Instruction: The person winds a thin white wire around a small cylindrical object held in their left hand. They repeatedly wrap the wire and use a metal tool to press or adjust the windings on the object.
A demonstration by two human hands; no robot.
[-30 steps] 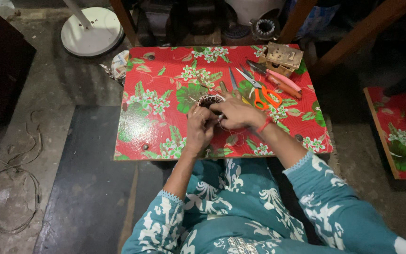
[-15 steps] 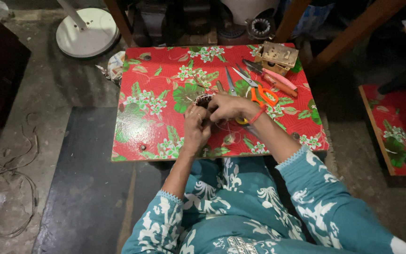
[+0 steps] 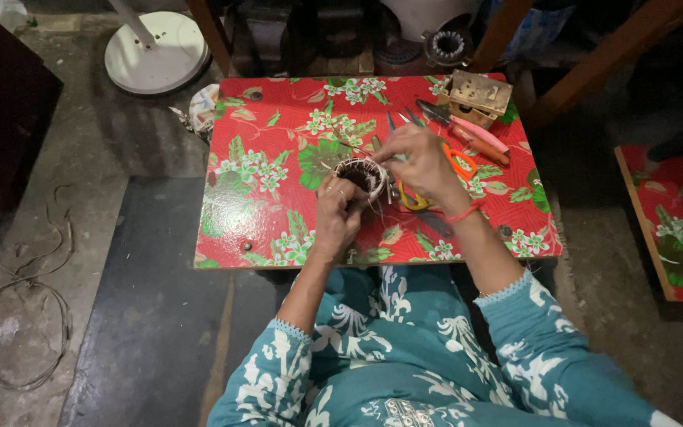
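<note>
At frame centre on the bench (image 3: 262, 150), the left hand (image 3: 335, 213) has its fingers clamped on a small wound coil (image 3: 360, 174). It looks rigid but its wires delicate; best gripped by the rim. The right hand (image 3: 420, 162) pinches a thin wire.

A person wears a teal tunic (image 3: 428, 348) printed all over with white floral and leaf motifs, its sleeves ending below the elbow in narrow white scalloped edging. A thin red thread band (image 3: 462, 213) circles the right wrist at about 3 o'clock in the view. A slim ring (image 3: 339, 192) shows on a finger of the left hand (image 3: 335, 212). The right hand (image 3: 420, 162) appears bare of rings, though motion blurs it slightly.
</note>
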